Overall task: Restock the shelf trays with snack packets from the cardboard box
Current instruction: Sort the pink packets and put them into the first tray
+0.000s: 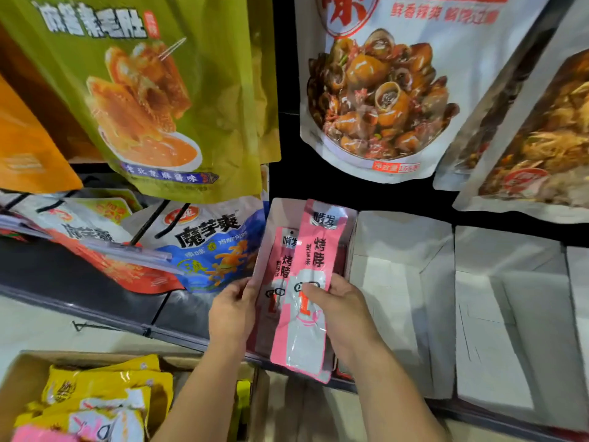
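Two pink packets [314,250], pinched between left hand [232,311], right hand [342,311]

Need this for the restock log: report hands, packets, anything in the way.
Left hand, right hand both gripping pink packets beside white trays. Yellow packets in cardboard box. Nothing blocking.

Cardboard box [19,374] lies below shelf trays [404,282].

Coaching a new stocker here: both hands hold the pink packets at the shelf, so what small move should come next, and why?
Probably square the pink packets and slide them back into the slot beside the white tray. The left hand and right hand hold their lower halves, the fronts sit staggered, and the bottom ends overhang the shelf edge.
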